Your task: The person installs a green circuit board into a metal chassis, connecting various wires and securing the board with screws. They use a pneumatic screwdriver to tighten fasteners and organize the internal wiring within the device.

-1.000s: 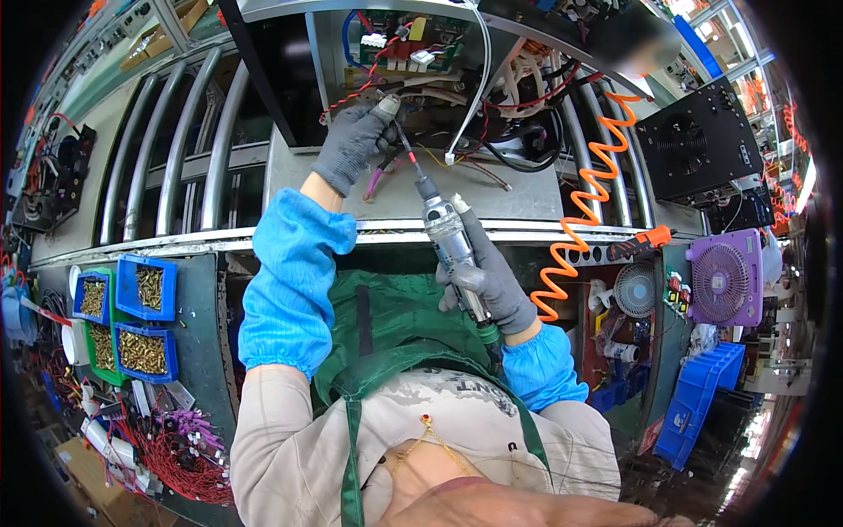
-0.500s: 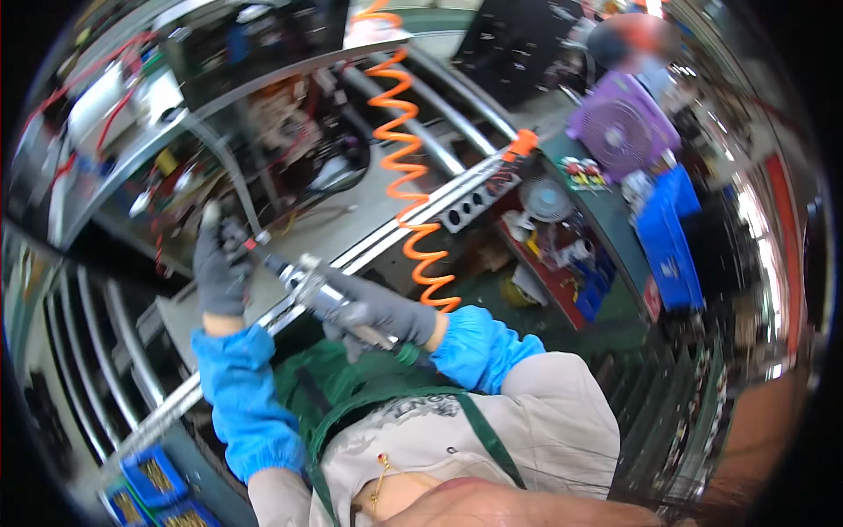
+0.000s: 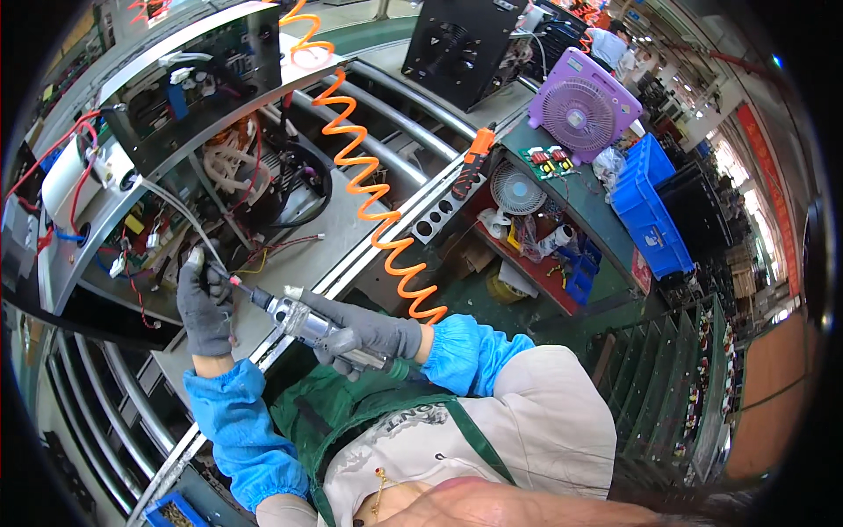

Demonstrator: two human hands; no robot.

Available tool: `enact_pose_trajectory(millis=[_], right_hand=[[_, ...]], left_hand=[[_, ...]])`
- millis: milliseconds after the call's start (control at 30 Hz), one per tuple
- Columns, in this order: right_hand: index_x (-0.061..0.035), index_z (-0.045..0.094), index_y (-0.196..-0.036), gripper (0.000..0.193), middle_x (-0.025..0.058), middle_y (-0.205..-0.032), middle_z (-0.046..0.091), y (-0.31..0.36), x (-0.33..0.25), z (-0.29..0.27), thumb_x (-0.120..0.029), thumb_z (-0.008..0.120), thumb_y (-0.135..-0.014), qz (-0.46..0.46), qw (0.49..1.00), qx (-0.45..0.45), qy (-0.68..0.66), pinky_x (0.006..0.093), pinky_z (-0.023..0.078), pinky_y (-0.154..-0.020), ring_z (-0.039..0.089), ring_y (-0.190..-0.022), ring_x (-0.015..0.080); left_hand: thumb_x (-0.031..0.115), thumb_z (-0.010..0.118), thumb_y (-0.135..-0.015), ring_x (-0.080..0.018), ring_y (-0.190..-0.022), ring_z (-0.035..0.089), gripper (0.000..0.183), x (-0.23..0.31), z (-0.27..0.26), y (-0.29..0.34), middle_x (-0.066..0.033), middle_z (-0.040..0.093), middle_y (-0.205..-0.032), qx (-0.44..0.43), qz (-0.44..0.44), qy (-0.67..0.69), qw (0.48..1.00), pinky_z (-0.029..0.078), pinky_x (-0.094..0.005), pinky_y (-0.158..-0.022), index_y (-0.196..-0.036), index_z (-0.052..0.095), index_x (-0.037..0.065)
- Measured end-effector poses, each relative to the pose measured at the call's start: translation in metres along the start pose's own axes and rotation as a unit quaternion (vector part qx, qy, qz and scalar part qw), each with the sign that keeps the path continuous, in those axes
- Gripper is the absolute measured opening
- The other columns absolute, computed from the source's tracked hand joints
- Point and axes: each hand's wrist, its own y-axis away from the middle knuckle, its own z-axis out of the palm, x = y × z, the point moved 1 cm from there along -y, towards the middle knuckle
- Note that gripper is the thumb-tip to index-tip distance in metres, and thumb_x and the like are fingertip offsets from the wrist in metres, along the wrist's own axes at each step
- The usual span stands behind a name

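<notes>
My right hand (image 3: pixel 373 332), in a grey glove, is wrapped round a silver air screwdriver (image 3: pixel 303 323). The tool points up and left, its tip beside my left hand (image 3: pixel 204 303). That hand is gloved too, its fingers curled near the tip; whatever is pinched there is too small to make out. Just beyond stands an open metal machine housing (image 3: pixel 132 255) with wires, connectors and boards inside. A pale cable (image 3: pixel 180 208) runs from a white cylinder (image 3: pixel 75 189) on the housing down to my left fingers.
An orange coiled air hose (image 3: pixel 360 186) hangs right of the housing, over the roller conveyor (image 3: pixel 395 101). A side bench (image 3: pixel 553 198) carries a purple fan (image 3: pixel 584 105), a circuit board (image 3: pixel 546 163) and a blue bin (image 3: pixel 650 211). A black panelled unit (image 3: pixel 457 48) stands on the line farther back.
The view has shifted, so the housing and bench sit lower and farther left or right edges show more. Both hands keep their poses, the screwdriver tip still beside my left fingers.
</notes>
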Motion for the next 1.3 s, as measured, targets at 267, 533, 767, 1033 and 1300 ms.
enact_pose_trajectory(millis=[267,533,767,1033,1300], right_hand=[[-0.0300,0.006,-0.151,0.102,0.0090,-0.081,0.055,0.007,-0.023,-0.004,-0.034,0.069,-0.072,-0.041,0.996,0.058,0.056,0.0295,0.049,-0.045,0.057,-0.056,0.0169],[-0.0306,0.011,-0.151,0.099,0.0092,-0.083,0.056,-0.005,-0.041,-0.006,-0.034,0.067,-0.070,-0.009,0.992,0.065,0.109,0.0301,0.053,-0.051,0.059,-0.059,0.0163],[-0.0242,0.016,-0.151,0.094,0.0097,-0.083,0.058,-0.008,-0.059,-0.004,-0.033,0.065,-0.071,0.011,0.991,0.060,0.122,0.0300,0.053,-0.049,0.059,-0.058,0.0158],[-0.0234,0.017,-0.150,0.085,0.0107,-0.081,0.059,0.003,-0.078,0.013,-0.037,0.063,-0.079,0.030,0.995,0.061,0.073,0.0293,0.053,-0.047,0.060,-0.057,0.0155],[-0.0225,0.021,-0.149,0.078,0.0093,-0.082,0.057,0.012,-0.106,0.018,-0.035,0.060,-0.083,0.076,0.984,0.085,0.140,0.0273,0.053,-0.048,0.059,-0.057,0.0137]], left_hand=[[0.040,0.046,-0.098,-0.0045,-0.051,0.043,0.036,-0.011,-0.009,-0.007,0.0033,0.053,-0.064,0.171,0.128,0.127,0.969,0.030,-0.0202,-0.045,-0.083,0.060,0.010],[0.049,0.046,-0.095,-0.0052,-0.048,0.045,0.049,-0.010,-0.011,-0.017,0.0015,0.056,-0.059,0.102,0.077,-0.056,0.990,0.034,-0.0206,-0.045,-0.067,0.059,0.011],[0.053,0.039,-0.096,-0.0099,-0.051,0.049,0.056,-0.009,-0.013,-0.028,-0.0022,0.057,-0.061,0.109,0.132,-0.225,0.959,0.039,-0.0248,-0.049,-0.071,0.059,0.007],[0.047,0.036,-0.099,-0.0117,-0.052,0.052,0.054,-0.014,-0.018,-0.042,-0.0043,0.057,-0.062,0.117,0.219,-0.341,0.907,0.042,-0.0264,-0.051,-0.075,0.059,0.004],[0.041,0.033,-0.101,-0.0110,-0.052,0.052,0.052,-0.025,-0.025,-0.045,-0.0044,0.057,-0.063,0.083,0.203,-0.290,0.931,0.042,-0.0243,-0.048,-0.076,0.059,0.004]])
